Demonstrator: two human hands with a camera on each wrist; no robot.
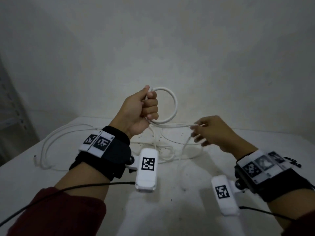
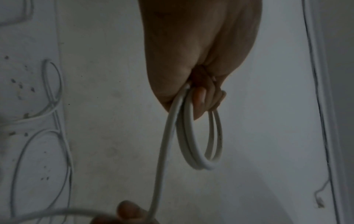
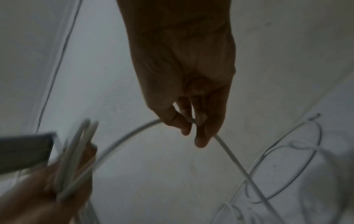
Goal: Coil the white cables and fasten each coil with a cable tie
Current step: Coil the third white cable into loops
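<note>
Left hand (image 1: 139, 111) fist clenched round the upright coil (image 1: 172, 106) held above the table (image 1: 255, 167), right hand (image 1: 214, 132) just right of it pinching the free cable run (image 1: 175, 125), which stretches left-right between them, slack trailing down.

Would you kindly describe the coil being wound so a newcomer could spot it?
Above the white table, find the raised left hand. Its grip holds a round coil of white cable. Unlike the loose cable sprawled on the table, it hangs in the air as neat stacked loops.
</note>
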